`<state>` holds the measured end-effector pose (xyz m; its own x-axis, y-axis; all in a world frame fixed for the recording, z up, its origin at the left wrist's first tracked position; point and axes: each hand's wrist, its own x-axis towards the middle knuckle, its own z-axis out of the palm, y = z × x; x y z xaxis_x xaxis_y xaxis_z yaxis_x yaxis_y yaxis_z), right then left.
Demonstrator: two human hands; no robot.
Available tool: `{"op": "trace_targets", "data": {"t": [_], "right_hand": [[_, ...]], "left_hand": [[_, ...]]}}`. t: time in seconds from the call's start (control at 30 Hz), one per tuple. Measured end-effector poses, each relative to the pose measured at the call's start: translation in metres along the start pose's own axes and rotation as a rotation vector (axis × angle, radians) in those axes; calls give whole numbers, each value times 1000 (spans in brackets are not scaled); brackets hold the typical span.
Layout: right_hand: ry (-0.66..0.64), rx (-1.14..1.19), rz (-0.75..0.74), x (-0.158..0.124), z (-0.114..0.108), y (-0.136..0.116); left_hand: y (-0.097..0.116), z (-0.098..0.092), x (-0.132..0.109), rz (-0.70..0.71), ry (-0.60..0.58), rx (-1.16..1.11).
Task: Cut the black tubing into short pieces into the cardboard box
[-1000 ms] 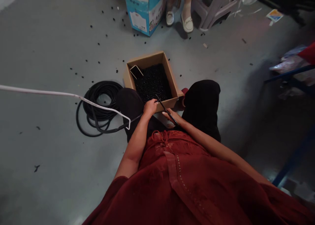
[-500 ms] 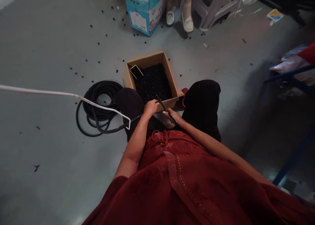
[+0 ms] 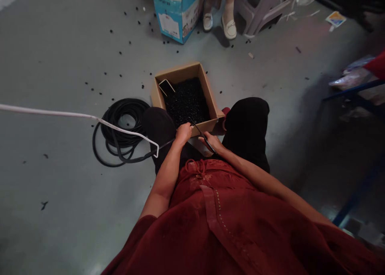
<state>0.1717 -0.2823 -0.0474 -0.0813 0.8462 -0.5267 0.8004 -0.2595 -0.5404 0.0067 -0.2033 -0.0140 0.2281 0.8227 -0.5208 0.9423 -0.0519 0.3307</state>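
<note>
Gripping black rubber cord (image 3: 135, 159), the left hand (image 3: 183, 132) sits just beside scissors (image 3: 204, 138) clamped in the right hand (image 3: 212, 143); hands apart. Cardboard box (image 3: 183, 70) of black pellets (image 3: 186, 102) stands at 12 o'clock on the gray floor (image 3: 60, 46). Cord coil (image 3: 116, 106) lies at 9 o'clock, crossed by a white cable (image 3: 60, 114).

The left hand (image 3: 183, 133) covers part of the black rubber tubing (image 3: 120, 156), and the right hand (image 3: 210, 142) hides the grip of the black scissors (image 3: 205, 138), whose blades are too thin to make out. The black pieces (image 3: 186, 100) in the cardboard box (image 3: 180, 71) are too small to tell apart. At the far edge, a standing person's legs (image 3: 229, 14) and a blue-and-white carton (image 3: 177, 12) are cut off, the carton's print too small to read. On the right, a blurred red item (image 3: 375, 65) runs off the edge.
</note>
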Motion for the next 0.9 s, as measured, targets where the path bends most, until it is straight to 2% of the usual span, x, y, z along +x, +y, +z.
{"op": "trace_targets", "data": {"t": [0.6,0.77,0.9], "right_hand": [[-10,-78,21,1,-2,-6],[-1,-31,40,7,-8,-10],[-6,221,122,14,-20,-14]], "left_hand": [[8,-5,-9,25,53,131],[18,-18,0,25,12,175],[21,-42,16,67,59,189]]}}
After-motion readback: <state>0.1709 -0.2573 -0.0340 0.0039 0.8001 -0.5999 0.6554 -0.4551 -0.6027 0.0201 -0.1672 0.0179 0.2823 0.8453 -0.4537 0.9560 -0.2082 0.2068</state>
